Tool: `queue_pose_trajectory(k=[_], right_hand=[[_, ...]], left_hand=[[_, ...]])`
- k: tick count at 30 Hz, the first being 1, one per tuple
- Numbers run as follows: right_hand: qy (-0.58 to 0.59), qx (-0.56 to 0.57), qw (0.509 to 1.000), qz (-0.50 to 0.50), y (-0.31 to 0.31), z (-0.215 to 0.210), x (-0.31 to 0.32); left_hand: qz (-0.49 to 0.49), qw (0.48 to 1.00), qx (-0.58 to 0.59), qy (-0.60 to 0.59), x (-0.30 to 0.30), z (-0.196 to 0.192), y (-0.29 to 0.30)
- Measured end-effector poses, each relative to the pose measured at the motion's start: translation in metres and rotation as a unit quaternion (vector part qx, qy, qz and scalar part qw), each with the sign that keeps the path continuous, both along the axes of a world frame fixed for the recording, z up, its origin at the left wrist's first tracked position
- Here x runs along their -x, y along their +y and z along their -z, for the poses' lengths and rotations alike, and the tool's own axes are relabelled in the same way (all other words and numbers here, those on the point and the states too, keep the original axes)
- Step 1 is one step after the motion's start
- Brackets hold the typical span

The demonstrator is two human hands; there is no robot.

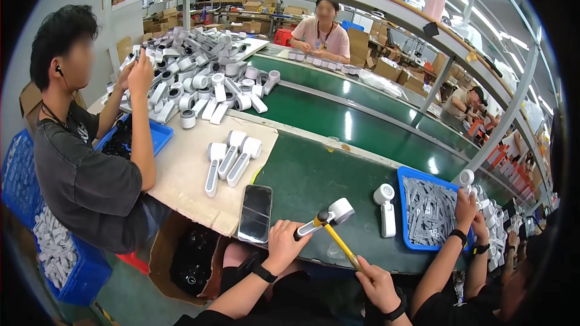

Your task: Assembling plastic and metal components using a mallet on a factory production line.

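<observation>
Holding a fan (342, 210), the left grip (289, 239) is clamped on the lower part of its handle, so that the white round head slants up and to the right, over the near edge of the green surface (314, 163). The right grip (374, 278) is clamped on the lower end of a hammer (342, 244), whose yellow handle slopes up and left. The hammer's dark head is at the fan's handle, just below the white head; whether the two touch, I cannot tell. Both wrists wear black bands

Just left of the left grip, a phone (255, 212) lies with its dark screen up, across the edge of a beige sheet (181, 169). Beyond it on the sheet, three fans (228, 162) lie side by side, heads away from the person. To the right of the held fan, a single fan (387, 211) is on the green, near a blue tray (403, 211) full of grey strips (430, 208). Past the tray, a co-worker's hand (465, 208) holds another fan (466, 178)

Farther off at the left, a big pile (193, 78) of white and grey fans spreads beside a second co-worker (84, 169), whose hands are raised
</observation>
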State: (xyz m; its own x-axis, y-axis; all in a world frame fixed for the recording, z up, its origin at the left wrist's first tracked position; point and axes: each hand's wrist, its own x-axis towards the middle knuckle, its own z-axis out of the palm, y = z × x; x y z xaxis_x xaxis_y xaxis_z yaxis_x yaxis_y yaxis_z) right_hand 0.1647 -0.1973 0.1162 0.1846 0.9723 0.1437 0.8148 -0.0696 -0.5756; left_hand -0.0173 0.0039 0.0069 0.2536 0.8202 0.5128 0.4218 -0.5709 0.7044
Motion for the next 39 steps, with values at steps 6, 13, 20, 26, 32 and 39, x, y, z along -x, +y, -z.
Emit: queue_pose_trajectory(k=[6, 13, 20, 26, 32, 39], right_hand=[[0.011, -0.033, 0.999, -0.020, 0.001, 0.010, 0.009], [0.043, -0.082, 0.994, 0.062, 0.004, 0.017, -0.004], [0.050, -0.076, 0.994, 0.055, 0.008, 0.015, -0.011], [0.017, -0.038, 0.997, 0.063, 0.007, 0.013, -0.016], [0.030, -0.062, 0.997, 0.035, 0.004, 0.036, -0.017], [0.343, -0.051, 0.927, 0.144, -0.011, 0.036, -0.011]], left_hand=[[-0.005, 1.000, -0.004, -0.002, -0.003, -0.002, 0.001], [-0.002, 1.000, -0.009, -0.003, -0.001, -0.002, 0.000], [0.000, 1.000, -0.007, -0.004, -0.002, -0.001, 0.001], [-0.001, 1.000, -0.013, 0.005, -0.001, 0.001, 0.001], [0.004, 1.000, -0.007, 0.009, -0.001, -0.005, -0.001], [0.154, 0.951, 0.256, -0.084, -0.006, -0.033, -0.010]])
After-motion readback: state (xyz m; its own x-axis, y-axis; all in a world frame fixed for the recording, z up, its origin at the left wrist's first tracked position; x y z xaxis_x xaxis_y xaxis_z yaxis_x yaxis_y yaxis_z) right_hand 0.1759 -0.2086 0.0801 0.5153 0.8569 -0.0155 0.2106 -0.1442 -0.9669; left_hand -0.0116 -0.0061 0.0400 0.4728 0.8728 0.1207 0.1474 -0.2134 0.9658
